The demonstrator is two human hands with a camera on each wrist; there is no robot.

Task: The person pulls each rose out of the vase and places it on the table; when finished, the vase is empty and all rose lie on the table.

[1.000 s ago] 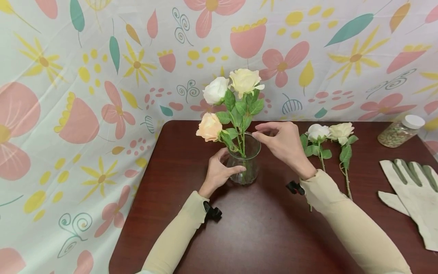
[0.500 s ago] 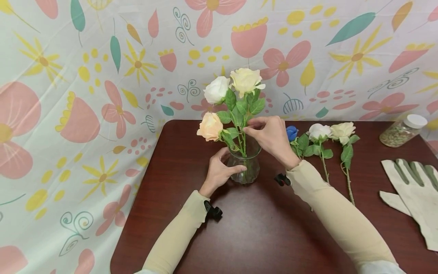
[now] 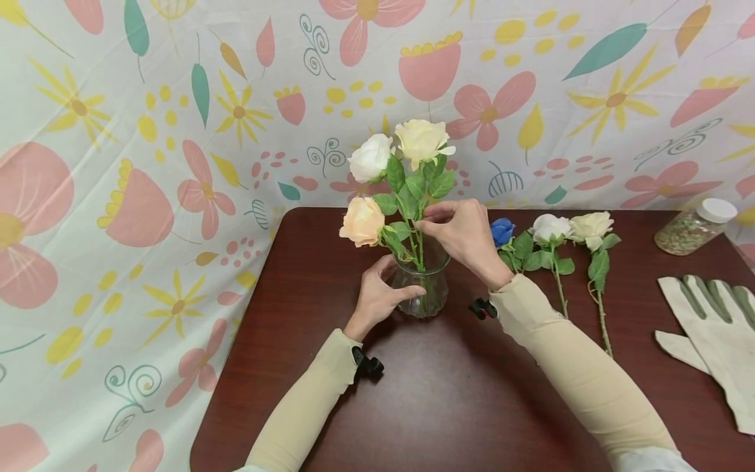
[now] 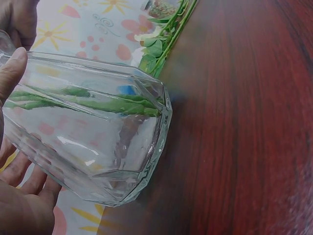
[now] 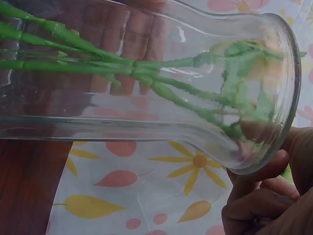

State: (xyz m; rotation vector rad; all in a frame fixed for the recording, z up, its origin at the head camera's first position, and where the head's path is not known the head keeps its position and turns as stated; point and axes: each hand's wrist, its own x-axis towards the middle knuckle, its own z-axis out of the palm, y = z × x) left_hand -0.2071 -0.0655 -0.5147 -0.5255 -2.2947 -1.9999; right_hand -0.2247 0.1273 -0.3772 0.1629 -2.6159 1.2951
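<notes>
A clear glass vase (image 3: 434,300) stands on the dark table, holding a cream rose (image 3: 421,141), a white rose (image 3: 370,158) and a peach rose (image 3: 362,221). My left hand (image 3: 376,296) grips the vase from its left side, thumb across the front. Over the vase's rim, my right hand (image 3: 468,237) pinches a stem with thumb and forefinger, apparently the cream rose's. In the left wrist view, green stems (image 4: 112,104) show through the glass. The right wrist view has the stems (image 5: 142,68) crossing inside the vase; the right fingertips are partly hidden behind the rim.
On the table to the right lie a blue rose (image 3: 502,231), a white rose (image 3: 551,229) and a cream rose (image 3: 591,228). Farther right are a white-lidded jar (image 3: 687,229) and a pair of work gloves (image 3: 708,341). A flower-patterned cloth (image 3: 248,164) hangs behind.
My right hand has moved left from the vase's right rim to the stems, uncovering the blue rose. The cream rose has shifted slightly left. My left hand stays on the vase.
</notes>
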